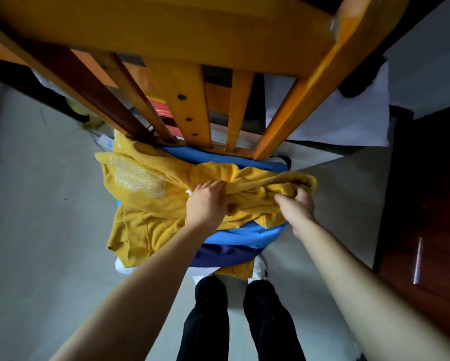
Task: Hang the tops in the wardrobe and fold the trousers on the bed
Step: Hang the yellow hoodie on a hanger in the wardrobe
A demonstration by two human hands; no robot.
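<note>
We're looking straight down the back of a wooden chair (187, 118), and its seat carries the heap of clothes. On top lies the yellow top (145, 204), rumpled, with a pale mesh-like patch near its left side and its lower-left corner hanging off the front of the seat. Our left grip (208, 204) is curled into the middle of that top, a fold bunched between fingers and thumb. Our right grip (298, 205) is closed on the gathered right-hand edge of the same top, fingers tucked into the cloth. Underneath, a bright blue garment (244, 237) shows by the slats and at the front right, and below that a dark navy garment (226, 252). Our black-trousered legs (208, 321) stand on the grey floor (49, 204), close against the chair.
</note>
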